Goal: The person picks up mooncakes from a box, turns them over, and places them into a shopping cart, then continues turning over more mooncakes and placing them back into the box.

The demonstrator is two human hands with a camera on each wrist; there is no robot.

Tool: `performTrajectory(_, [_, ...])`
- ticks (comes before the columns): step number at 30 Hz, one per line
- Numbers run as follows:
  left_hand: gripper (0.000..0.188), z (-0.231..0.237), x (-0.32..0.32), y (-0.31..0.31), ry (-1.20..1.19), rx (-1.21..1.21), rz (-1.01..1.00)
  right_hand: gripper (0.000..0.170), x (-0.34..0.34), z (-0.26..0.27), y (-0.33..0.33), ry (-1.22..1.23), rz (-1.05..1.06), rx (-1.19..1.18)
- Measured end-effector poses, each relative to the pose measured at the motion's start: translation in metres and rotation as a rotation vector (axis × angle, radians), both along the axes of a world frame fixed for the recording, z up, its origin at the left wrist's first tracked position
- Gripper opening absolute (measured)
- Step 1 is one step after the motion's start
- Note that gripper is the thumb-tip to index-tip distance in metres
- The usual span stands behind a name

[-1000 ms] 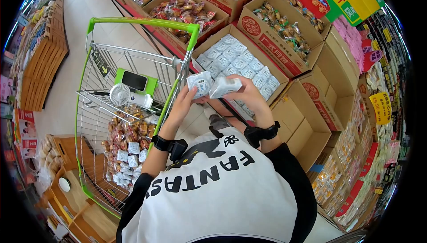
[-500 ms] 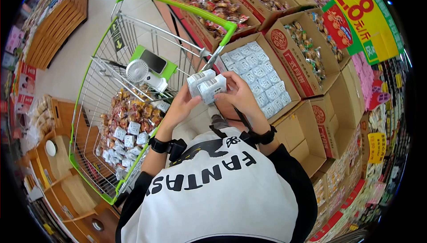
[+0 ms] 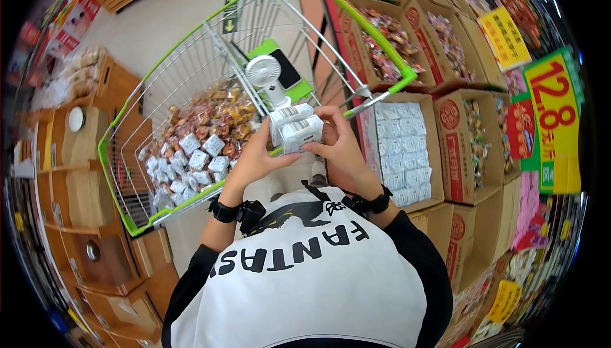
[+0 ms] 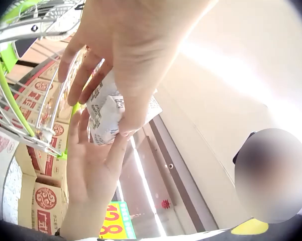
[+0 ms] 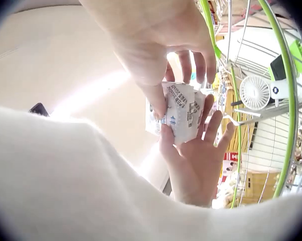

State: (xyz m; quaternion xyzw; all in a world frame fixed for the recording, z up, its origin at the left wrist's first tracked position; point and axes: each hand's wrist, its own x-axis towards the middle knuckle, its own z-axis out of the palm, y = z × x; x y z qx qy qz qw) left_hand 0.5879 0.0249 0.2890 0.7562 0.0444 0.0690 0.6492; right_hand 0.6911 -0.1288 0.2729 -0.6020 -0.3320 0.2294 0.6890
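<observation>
Two small white printed packets are held side by side in front of the shirt. My left hand [image 3: 254,160] grips the left packet [image 3: 287,114], its thumb reaching along the near side. Fingers of my right hand [image 3: 344,145] curl round the other packet [image 3: 301,134], thumb on its near edge. In the right wrist view both thumbs press the wrapped sides of the packets [image 5: 183,113], and the fingers lie behind. Just beyond the hands stands a shopping cart [image 3: 178,45] with a green rim. White packets [image 3: 198,160] like these lie in it, among brown wrapped pastries [image 3: 210,112].
A white handheld fan [image 3: 263,71] and a phone [image 3: 284,69] on a green panel sit at the cart's handle end. To the right is a carton [image 3: 439,157] with rows of white packets [image 3: 404,150]. Wooden shelves [image 3: 89,157] stand at the left.
The two packets, tilted apart earlier, now stand side by side. My view has turned toward the cart, so the cart and cartons have shifted right in it.
</observation>
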Motion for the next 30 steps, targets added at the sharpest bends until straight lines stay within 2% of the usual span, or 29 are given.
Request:
performTrajectory(3, [0.067,-0.003,-0.022,0.012,0.021,-0.115,0.112,0.052,-0.009,0.011,0.028,-0.076,0.091,-0.007])
performTrajectory(5, [0.066,-0.002,-0.039,0.019,0.049,-0.179,0.199,0.049,-0.014,0.013,0.046,0.075,0.264,-0.082])
performTrajectory(9, [0.059,-0.026,-0.073,0.038,0.025,-0.245,0.339,0.045,-0.028,0.005,0.085,-0.035,0.399,-0.145])
performTrajectory(11, [0.053,-0.035,-0.089,0.043,0.03,-0.249,0.397,0.042,-0.037,-0.007,0.105,-0.01,0.456,-0.101])
performTrajectory(13, [0.049,-0.035,-0.102,0.046,0.195,-0.381,0.426,0.037,-0.043,-0.011,0.121,0.037,0.545,-0.279])
performTrajectory(15, [0.042,-0.045,-0.117,0.047,0.257,-0.319,0.49,0.035,-0.053,-0.034,0.139,0.092,0.583,-0.25])
performTrajectory(17, [0.038,-0.054,-0.13,0.048,0.374,-0.306,0.583,0.035,-0.062,-0.051,0.153,0.083,0.613,-0.337])
performTrajectory(19, [0.037,-0.06,-0.14,0.046,0.326,-0.348,0.692,0.04,-0.073,-0.063,0.161,0.087,0.629,-0.316])
performTrajectory(22, [0.039,-0.07,-0.154,0.047,0.305,-0.387,0.876,0.044,-0.087,-0.058,0.169,0.111,0.686,-0.439])
performTrajectory(29, [0.037,-0.074,-0.177,0.047,0.368,-0.407,0.957,0.047,-0.105,-0.073,0.186,0.005,0.774,-0.478])
performTrajectory(30, [0.038,-0.078,-0.179,0.049,0.355,-0.41,0.986,0.043,-0.108,-0.075,0.19,-0.024,0.783,-0.455])
